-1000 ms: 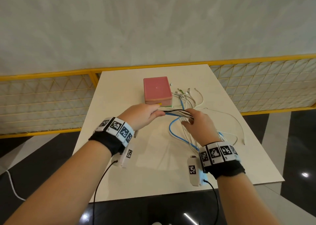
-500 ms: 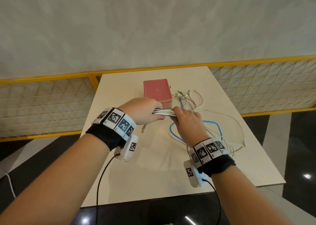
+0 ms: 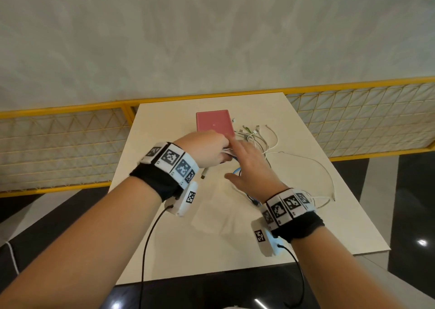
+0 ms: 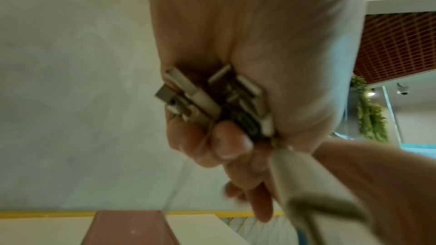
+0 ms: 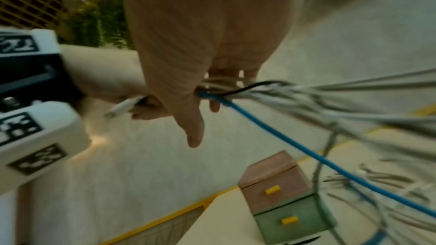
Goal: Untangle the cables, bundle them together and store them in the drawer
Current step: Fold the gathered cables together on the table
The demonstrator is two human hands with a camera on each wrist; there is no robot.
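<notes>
The left hand (image 3: 207, 151) clenches the gathered plug ends of the cables (image 3: 261, 144) just near of the pink drawer box (image 3: 214, 123). The right hand (image 3: 251, 167) lies on the strands beside it, fingers extended, grasping nothing. Light, limp and springy, the cables are probably best gripped mid-length where strands run together.

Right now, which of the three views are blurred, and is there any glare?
Head view: mostly sharp, only the right hand slightly smeared, with small bright glints on the dark floor. Left wrist view: soft, yet the cable plugs stay readable. Right wrist view: dim, and the cables streak with motion blur.
</notes>
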